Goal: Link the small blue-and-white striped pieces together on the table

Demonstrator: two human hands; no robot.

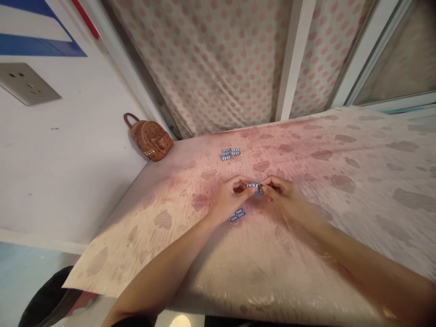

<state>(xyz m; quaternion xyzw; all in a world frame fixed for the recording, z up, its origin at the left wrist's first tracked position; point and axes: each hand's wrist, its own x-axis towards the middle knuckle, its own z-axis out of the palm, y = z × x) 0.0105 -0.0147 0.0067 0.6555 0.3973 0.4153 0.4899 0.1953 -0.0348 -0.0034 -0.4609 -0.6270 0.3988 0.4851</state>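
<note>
A patterned tabletop [259,263] in cream and pink is pictured from above, its near edge streaked by glints of light, with a black object [47,297] partly covered by its corner at lower left. On the surface, just beside the left wrist, a pair of blue-edged pieces [237,215] with pale centers is laid flat and slanted. A little beyond, a small blue-and-white item [254,185] is held up between the two hands: one end is pinched by the fingertips of the left hand [229,194], the other by the fingertips of the right hand [286,194]. Its finer details are too small to be made out, and whether it is touched to the tabletop cannot be told. Farther back, well apart from both hands, a cluster of similar pieces [230,154] is set close together in short rows. At the far left corner, a brown bag [153,141] with a looped handle is leaned near a white wall [85,181], on which a socket [30,85] is mounted. The background is filled by a pink-dotted curtain [221,68], crossed by a white frame post [296,59].
</note>
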